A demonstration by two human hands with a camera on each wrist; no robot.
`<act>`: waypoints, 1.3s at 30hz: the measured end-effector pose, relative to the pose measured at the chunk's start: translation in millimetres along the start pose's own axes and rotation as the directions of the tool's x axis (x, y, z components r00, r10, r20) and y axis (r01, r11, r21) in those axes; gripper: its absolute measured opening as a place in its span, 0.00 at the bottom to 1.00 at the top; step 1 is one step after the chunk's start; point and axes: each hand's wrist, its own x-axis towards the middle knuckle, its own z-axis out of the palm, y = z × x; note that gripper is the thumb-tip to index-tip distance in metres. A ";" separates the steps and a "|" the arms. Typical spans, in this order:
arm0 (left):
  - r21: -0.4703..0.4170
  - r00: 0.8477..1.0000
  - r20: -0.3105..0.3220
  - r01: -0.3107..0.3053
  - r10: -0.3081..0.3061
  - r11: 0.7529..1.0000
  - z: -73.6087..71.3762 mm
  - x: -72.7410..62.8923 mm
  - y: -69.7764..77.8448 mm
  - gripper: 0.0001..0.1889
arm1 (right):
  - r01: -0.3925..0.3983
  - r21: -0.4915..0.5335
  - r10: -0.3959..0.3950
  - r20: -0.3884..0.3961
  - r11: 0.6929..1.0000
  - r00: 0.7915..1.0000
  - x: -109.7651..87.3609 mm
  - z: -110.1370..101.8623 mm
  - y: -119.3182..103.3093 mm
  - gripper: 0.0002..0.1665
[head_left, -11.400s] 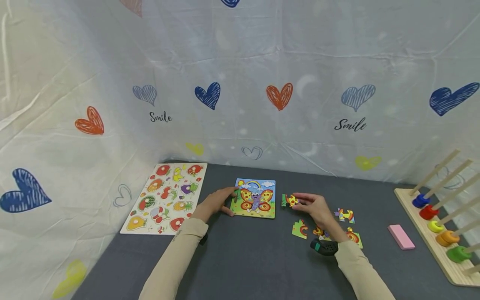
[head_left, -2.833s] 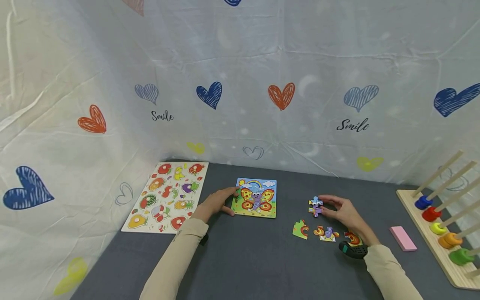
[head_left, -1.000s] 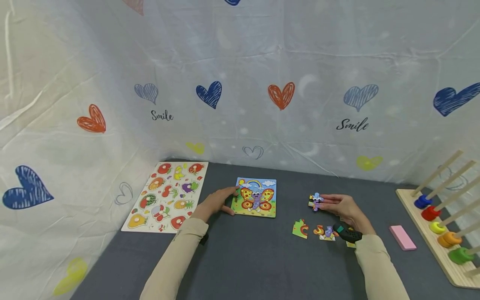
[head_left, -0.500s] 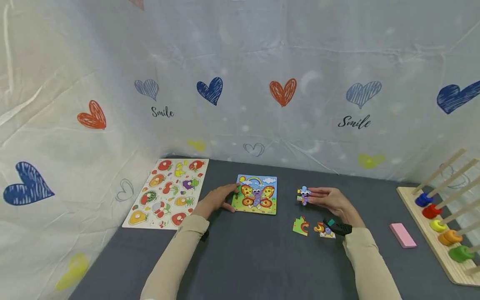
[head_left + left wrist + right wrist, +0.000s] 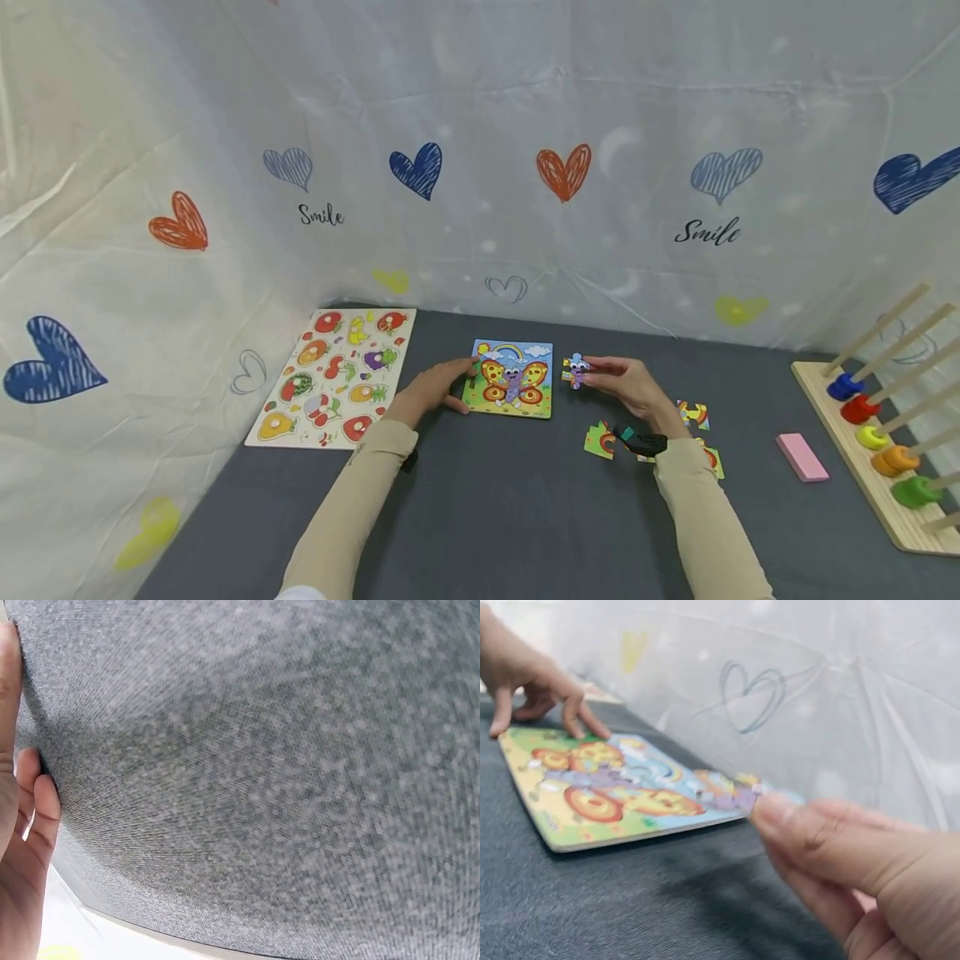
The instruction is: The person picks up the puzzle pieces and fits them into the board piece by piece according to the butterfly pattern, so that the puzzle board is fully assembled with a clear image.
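Note:
My right hand (image 5: 628,386) pinches a jigsaw piece (image 5: 575,372) with a purple butterfly face between thumb and fingers. The piece hangs just right of a square butterfly puzzle board (image 5: 513,410), and overlaps its edge in the right wrist view. On the board's left edge rest the fingers of my left hand (image 5: 435,390), its thumb by the near corner; the right wrist view shows those fingertips on the picture. A green jigsaw piece (image 5: 599,440) lies below the right hand. Other pieces, a yellow and red one (image 5: 697,415) among them, lie around the right forearm, partly hidden.
A white fruit puzzle board (image 5: 322,379) lies left of my left hand. A pink block (image 5: 802,457) lies at the right, beside a wooden peg stand (image 5: 862,467) with coloured rings. A white sheet with printed hearts (image 5: 480,217) hangs behind the dark table.
My right hand carries the butterfly-face piece leftward from above the loose pieces to beside the butterfly board, uncovering pieces at the right. My left hand stays at the board's edge.

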 end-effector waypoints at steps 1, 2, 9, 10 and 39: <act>0.000 1.000 0.000 -0.001 0.001 1.000 -0.9 0.0 0.0 0.34 | 0.022 0.004 -0.022 0.005 1.000 1.000 2.8 2.6 0.7 0.33; 0.001 1.000 0.002 0.000 0.000 1.000 -1.8 0.1 -0.1 0.34 | 0.044 0.011 -0.044 0.007 0.999 0.999 5.6 5.3 1.8 0.32; 0.021 1.000 0.014 0.021 -0.021 1.000 -3.3 3.0 -2.7 0.36 | 0.133 0.053 -0.134 0.010 0.990 0.991 23.1 24.5 10.7 0.29; 0.023 1.000 0.014 0.023 -0.024 0.999 -3.1 3.6 -3.0 0.36 | 0.137 0.059 -0.138 0.011 0.989 0.990 25.2 27.8 11.8 0.29; -0.001 0.999 -0.010 -0.045 0.045 0.999 2.4 3.8 -6.2 0.37 | 0.140 -0.150 -0.131 0.071 0.979 0.989 51.2 81.8 3.5 0.23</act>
